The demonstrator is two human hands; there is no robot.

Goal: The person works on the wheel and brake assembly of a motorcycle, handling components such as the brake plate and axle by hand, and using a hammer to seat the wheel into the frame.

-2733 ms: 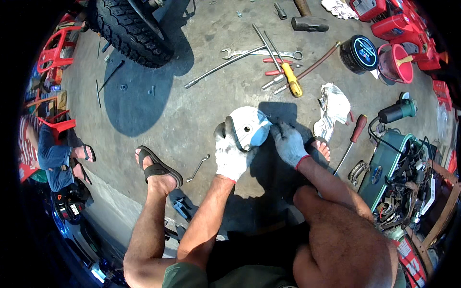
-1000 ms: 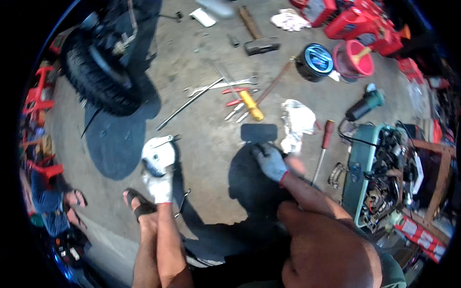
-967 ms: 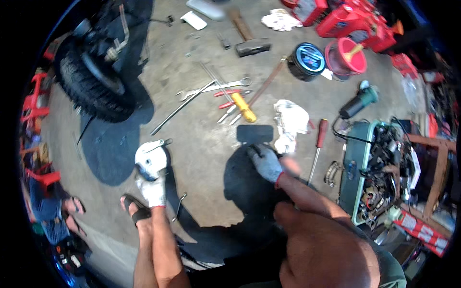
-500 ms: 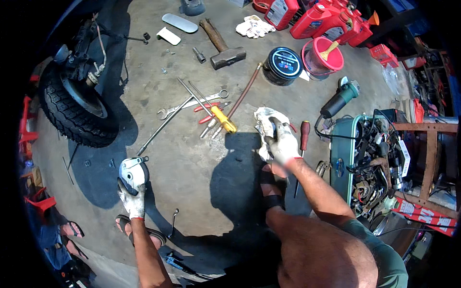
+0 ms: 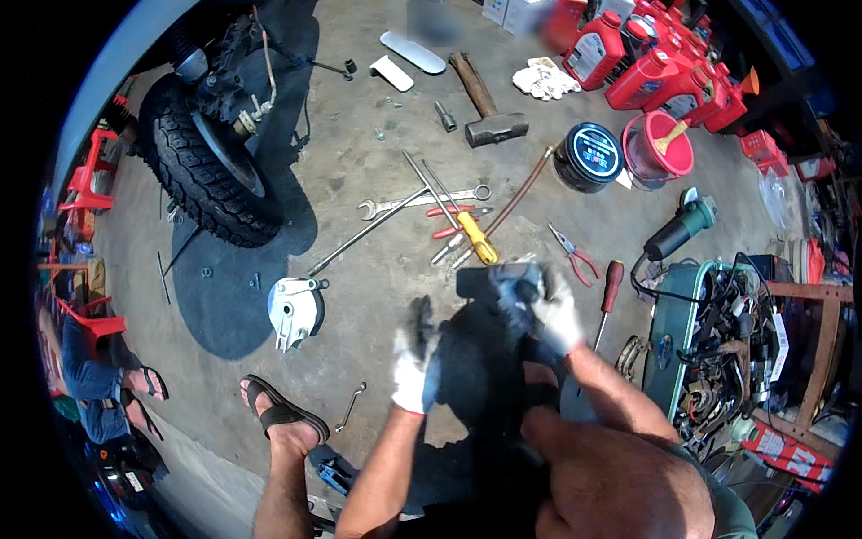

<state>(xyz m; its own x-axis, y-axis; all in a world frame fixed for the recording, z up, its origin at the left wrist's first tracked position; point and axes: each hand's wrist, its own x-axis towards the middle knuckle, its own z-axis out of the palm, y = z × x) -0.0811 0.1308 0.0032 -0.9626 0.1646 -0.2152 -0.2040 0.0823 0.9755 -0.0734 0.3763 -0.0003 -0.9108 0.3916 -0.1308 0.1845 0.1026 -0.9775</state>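
My gloved right hand [image 5: 555,316] grips a crumpled rag [image 5: 515,292], which lies half in shadow and is blurred. My left hand [image 5: 415,364], in a white glove with dark finger parts, is off to the left of the rag with nothing in it and its fingers stretched forward. Farther left, on the concrete, lies a round silver brake plate [image 5: 294,310] with a short lever arm at its edge; neither hand touches it. Beyond the rag are a yellow-handled screwdriver [image 5: 478,238] and red-handled pliers [image 5: 575,256].
A motorcycle wheel [image 5: 202,162] stands at the far left. Near the back are a sledgehammer [image 5: 496,128], a black tub [image 5: 588,157] and a red bucket [image 5: 660,153]. An angle grinder [image 5: 680,229] and a green crate of parts [image 5: 675,314] are on the right.
My left hand has let go of the brake plate, now on the floor, and moved right toward the rag. My right hand still holds the rag; the pliers beside it have come into view.
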